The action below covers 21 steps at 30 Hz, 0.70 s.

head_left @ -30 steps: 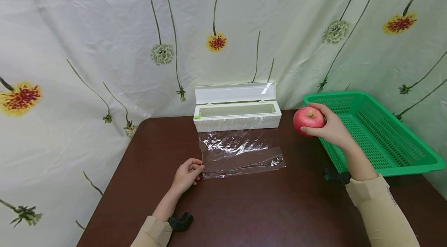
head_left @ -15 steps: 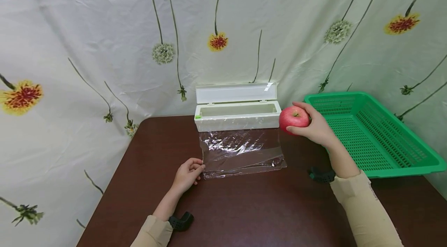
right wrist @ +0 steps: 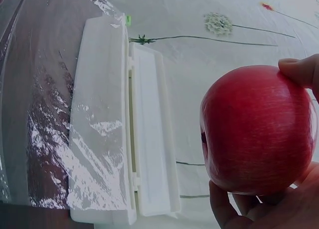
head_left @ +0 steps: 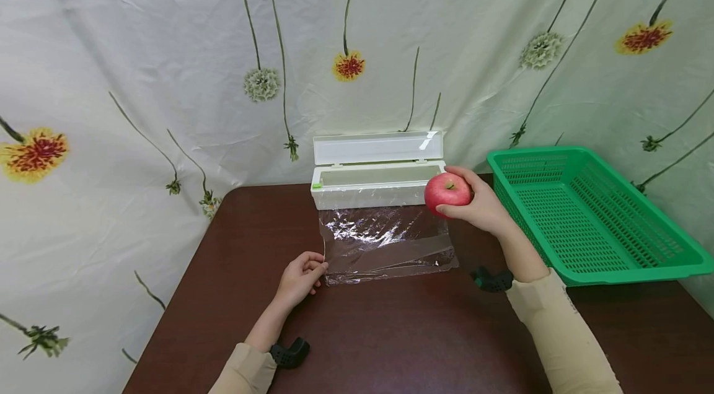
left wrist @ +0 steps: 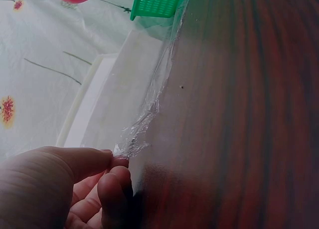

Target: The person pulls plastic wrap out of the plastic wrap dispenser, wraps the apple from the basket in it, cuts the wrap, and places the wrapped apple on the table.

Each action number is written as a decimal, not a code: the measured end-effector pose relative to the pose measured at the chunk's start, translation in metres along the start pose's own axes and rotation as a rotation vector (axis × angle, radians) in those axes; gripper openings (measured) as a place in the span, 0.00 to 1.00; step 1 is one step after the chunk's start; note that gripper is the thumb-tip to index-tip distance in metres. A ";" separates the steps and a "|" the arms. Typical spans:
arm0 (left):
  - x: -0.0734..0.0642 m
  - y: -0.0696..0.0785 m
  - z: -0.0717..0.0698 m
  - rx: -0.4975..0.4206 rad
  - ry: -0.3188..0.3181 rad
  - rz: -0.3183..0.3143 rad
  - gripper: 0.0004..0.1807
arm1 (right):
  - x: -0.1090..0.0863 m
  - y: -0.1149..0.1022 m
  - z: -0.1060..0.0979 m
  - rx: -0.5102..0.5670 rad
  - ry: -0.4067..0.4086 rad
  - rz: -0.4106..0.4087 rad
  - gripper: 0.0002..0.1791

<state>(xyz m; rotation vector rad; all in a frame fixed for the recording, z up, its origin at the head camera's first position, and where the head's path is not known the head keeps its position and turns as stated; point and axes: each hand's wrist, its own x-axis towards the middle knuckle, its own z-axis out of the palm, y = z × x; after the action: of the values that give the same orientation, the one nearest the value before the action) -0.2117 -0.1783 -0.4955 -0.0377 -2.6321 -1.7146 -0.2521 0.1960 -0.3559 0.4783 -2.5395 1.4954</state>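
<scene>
A red apple point(head_left: 447, 191) is gripped by my right hand point(head_left: 478, 203), thumb on one side and fingers on the other, in the air over the right end of a white cling film box point(head_left: 368, 197). The box's lid point(head_left: 379, 149) stands up at the back. From its front a sheet of clear cling film point(head_left: 385, 245) stretches toward me over the table. My left hand point(head_left: 301, 279) pinches the near left corner of the film between thumb and forefinger. In the left wrist view the film edge point(left wrist: 162, 79) runs crinkled away from that pinch.
A green plastic basket point(head_left: 602, 214) with slotted walls stands on the right side of the dark brown table point(head_left: 390, 332). Behind the table hangs a white cloth point(head_left: 212, 28) with printed flowers. A black wrist device point(head_left: 290, 354) sits at each sleeve.
The right hand has carried the apple leftward, from beside the green basket to over the right end of the box. The left hand keeps its pinch on the film corner.
</scene>
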 end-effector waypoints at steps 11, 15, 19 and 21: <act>0.000 0.000 0.000 -0.009 -0.001 -0.004 0.09 | 0.008 0.004 0.025 0.034 -0.044 -0.010 0.43; 0.000 0.001 -0.001 -0.006 -0.003 -0.002 0.10 | 0.008 -0.001 0.033 0.042 -0.054 0.000 0.42; -0.009 0.017 -0.001 0.003 0.002 0.014 0.11 | 0.002 -0.016 0.039 0.053 -0.069 0.004 0.40; -0.009 0.018 0.000 0.007 0.008 0.015 0.11 | 0.003 -0.014 0.043 0.059 -0.076 0.001 0.40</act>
<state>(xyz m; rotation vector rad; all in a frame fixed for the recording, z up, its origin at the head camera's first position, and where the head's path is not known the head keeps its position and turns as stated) -0.2023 -0.1716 -0.4787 -0.0505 -2.6252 -1.6973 -0.2485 0.1517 -0.3648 0.5522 -2.5581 1.5860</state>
